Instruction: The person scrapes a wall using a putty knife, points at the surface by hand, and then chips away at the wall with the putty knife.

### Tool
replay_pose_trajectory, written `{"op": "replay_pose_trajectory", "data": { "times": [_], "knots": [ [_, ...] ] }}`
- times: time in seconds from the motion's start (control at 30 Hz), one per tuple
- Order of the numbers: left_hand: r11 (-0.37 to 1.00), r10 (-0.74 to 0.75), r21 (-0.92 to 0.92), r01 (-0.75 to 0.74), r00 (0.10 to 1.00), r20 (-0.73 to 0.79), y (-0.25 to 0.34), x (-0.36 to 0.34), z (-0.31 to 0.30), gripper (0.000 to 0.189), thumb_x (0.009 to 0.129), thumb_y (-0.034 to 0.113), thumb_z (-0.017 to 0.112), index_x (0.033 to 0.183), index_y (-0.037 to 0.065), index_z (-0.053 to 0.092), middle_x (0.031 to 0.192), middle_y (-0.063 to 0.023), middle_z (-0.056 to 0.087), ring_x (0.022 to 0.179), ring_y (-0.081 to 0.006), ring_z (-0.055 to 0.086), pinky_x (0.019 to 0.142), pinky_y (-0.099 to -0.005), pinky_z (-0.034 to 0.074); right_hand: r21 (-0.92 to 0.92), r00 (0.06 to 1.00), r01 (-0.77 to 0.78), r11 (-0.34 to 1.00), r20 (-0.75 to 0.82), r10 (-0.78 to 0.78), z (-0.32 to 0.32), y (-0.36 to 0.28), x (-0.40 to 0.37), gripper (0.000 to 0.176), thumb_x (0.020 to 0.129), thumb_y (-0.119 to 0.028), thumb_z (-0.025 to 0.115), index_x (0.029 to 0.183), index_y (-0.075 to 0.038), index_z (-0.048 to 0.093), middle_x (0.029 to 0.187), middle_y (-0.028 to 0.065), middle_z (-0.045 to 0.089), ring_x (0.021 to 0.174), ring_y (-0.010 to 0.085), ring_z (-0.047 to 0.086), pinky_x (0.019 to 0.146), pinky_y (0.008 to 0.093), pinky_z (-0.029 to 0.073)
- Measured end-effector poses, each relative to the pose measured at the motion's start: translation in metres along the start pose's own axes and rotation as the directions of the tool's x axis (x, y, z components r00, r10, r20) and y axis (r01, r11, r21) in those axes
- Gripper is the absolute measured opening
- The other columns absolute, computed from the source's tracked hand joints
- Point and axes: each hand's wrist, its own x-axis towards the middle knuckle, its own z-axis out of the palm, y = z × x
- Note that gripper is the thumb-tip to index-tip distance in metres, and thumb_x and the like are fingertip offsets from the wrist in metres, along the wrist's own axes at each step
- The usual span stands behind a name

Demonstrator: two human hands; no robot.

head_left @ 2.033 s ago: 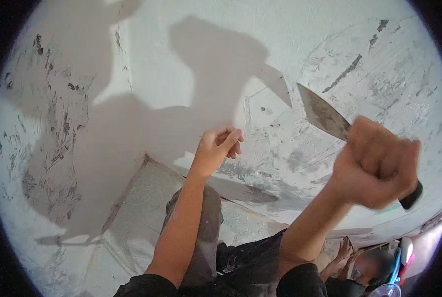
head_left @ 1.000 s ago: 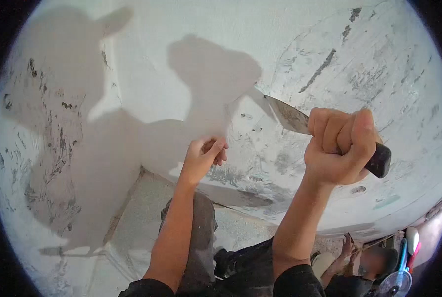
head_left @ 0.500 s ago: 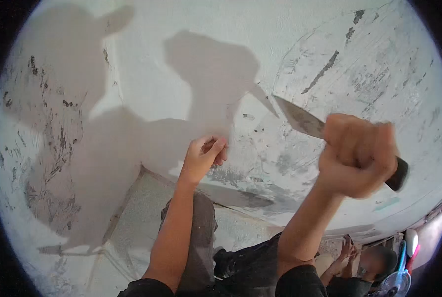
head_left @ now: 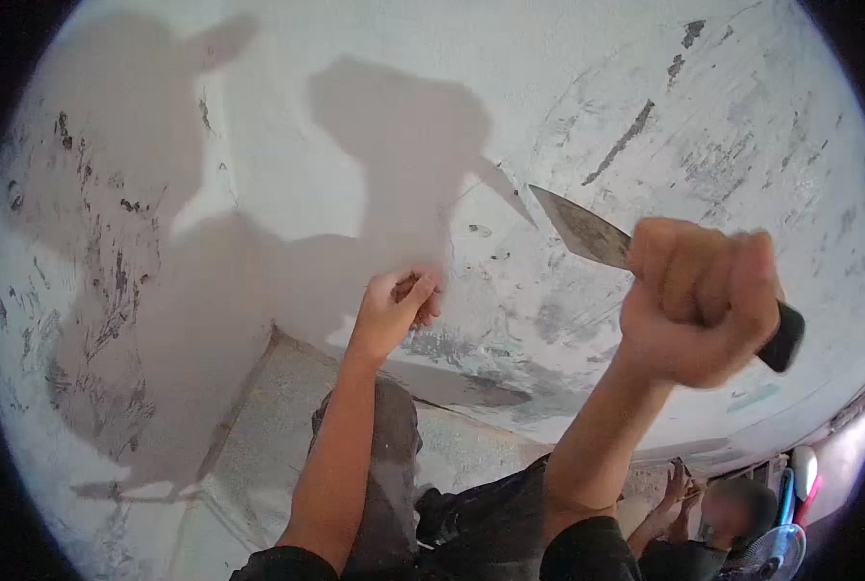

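Note:
My right hand [head_left: 699,305] is closed in a fist round the black handle [head_left: 786,339] of a knife, raised in front of the wall. Its broad grey blade [head_left: 587,232] slants to a point toward the upper left. My left hand [head_left: 401,305] hangs lower, near the wall [head_left: 539,290], with its fingers curled in and the thumb against them; nothing shows in it. Around both hands, the white wall has dark scrapes and grey bare patches. My arms, the knife and my head throw large shadows on it.
My knees [head_left: 384,436] and dark trousers are below, above a pale floor [head_left: 278,416] that meets the wall in a corner. At the lower right sits another person [head_left: 709,533] with raised hands, by a fan [head_left: 776,552] and blue and pink items.
The knife and both hands keep nearly the same place. The view has shifted a little, so wall marks and shadows sit slightly further left.

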Motion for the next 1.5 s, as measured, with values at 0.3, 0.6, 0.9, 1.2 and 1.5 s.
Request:
{"op": "replay_pose_trajectory", "data": {
  "times": [0.3,0.6,0.9,1.2,1.5],
  "knots": [
    [1.0,-0.002,0.008,0.002,1.0,-0.005,0.001,0.0,0.0,0.023,0.096,0.022,0.059,0.092,-0.001,0.064,0.069,-0.0023,0.06,0.059,-0.0084,0.054,0.054,-0.024,0.045,-0.117,0.98,0.03,0.993,0.198,-0.006,-0.012,-0.007,0.003,0.035,0.091,-0.007,0.052,0.057,-0.003,0.043,0.045,0.0003,0.036,0.038,0.0082,0.031,0.037,0.0267,0.024],
    [0.999,0.031,0.041,-0.03,0.999,-0.017,0.006,-0.001,0.004,0.023,0.097,0.021,0.058,0.088,0.0,0.064,0.068,-0.0022,0.06,0.059,-0.0081,0.053,0.054,-0.0242,0.044,-0.277,0.994,0.071,0.958,0.095,-0.047,-0.006,0.009,-0.004,0.039,0.088,-0.011,0.058,0.053,-0.001,0.045,0.049,0.0004,0.045,0.041,0.006,0.035,0.039,0.0252,0.024],
    [0.999,0.01,0.037,-0.009,1.0,-0.011,0.004,-0.001,0.004,0.027,0.096,0.027,0.06,0.087,0.001,0.064,0.067,-0.0019,0.06,0.058,-0.0092,0.054,0.054,-0.0245,0.045,-0.532,0.994,0.092,0.842,0.106,-0.042,0.001,0.012,-0.002,0.039,0.092,-0.006,0.046,0.056,-0.01,0.033,0.045,-0.0033,0.027,0.037,0.0058,0.02,0.036,0.0262,0.018],
    [0.999,-0.007,0.053,0.008,1.0,-0.016,0.008,-0.005,0.002,0.029,0.095,0.029,0.061,0.086,0.002,0.064,0.067,-0.0011,0.06,0.058,-0.0098,0.054,0.055,-0.0255,0.045,-0.477,0.983,0.125,0.87,0.181,-0.041,0.013,-0.001,-0.008,0.042,0.091,-0.002,0.044,0.051,-0.008,0.03,0.043,-0.0006,0.03,0.037,0.0079,0.023,0.036,0.0272,0.014],
    [0.998,-0.001,0.056,0.001,1.0,-0.004,0.007,-0.003,0.003,0.03,0.094,0.031,0.061,0.086,0.002,0.065,0.066,-0.0015,0.059,0.059,-0.0098,0.055,0.055,-0.0257,0.045,-0.191,0.998,0.041,0.981,0.047,-0.032,0.002,-0.001,-0.021,0.048,0.09,-0.014,0.058,0.049,-0.004,0.034,0.044,-0.0009,0.039,0.036,0.0104,0.032,0.038,0.0259,0.022]
  ]
}}
